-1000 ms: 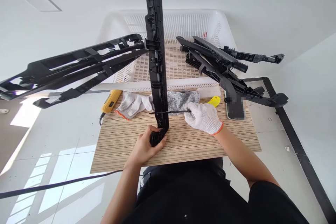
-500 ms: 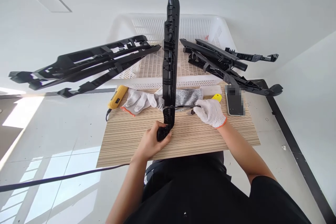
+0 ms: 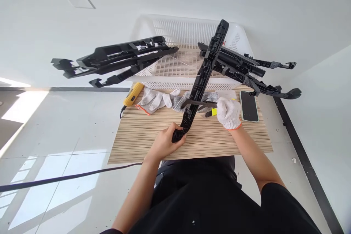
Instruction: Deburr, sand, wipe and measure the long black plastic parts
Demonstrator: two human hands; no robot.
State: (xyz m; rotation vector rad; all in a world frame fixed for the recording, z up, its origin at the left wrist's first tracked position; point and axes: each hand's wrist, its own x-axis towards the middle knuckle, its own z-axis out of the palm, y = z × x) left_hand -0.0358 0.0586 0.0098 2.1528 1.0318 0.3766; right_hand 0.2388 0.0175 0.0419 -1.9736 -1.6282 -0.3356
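Note:
My bare left hand (image 3: 168, 140) grips the lower curved end of a long black plastic trim piece (image 3: 201, 80), which tilts up and to the right with its ribbed side showing. My right hand (image 3: 229, 112), in a white knit glove with an orange cuff, is closed round the end of a thin, flat dark strip (image 3: 199, 103). The strip lies across the trim piece near its lower part; its exact kind cannot be made out. Beneath the right hand a yellow utility knife (image 3: 214, 112) lies on the table, partly hidden.
A white plastic basket (image 3: 164, 79) stands behind the wooden table (image 3: 148, 142). Black trim pieces rest across its left (image 3: 115, 56) and right (image 3: 241, 62) sides. A yellow corded tool (image 3: 133, 94), a spare glove (image 3: 155, 99), grey cloth (image 3: 178, 102) and a phone (image 3: 249, 106) lie on the table.
The trim piece has swung from nearly upright to leaning right, its top now lower. The strip has turned to show its flat face, and my right hand has rotated. The view has shifted slightly.

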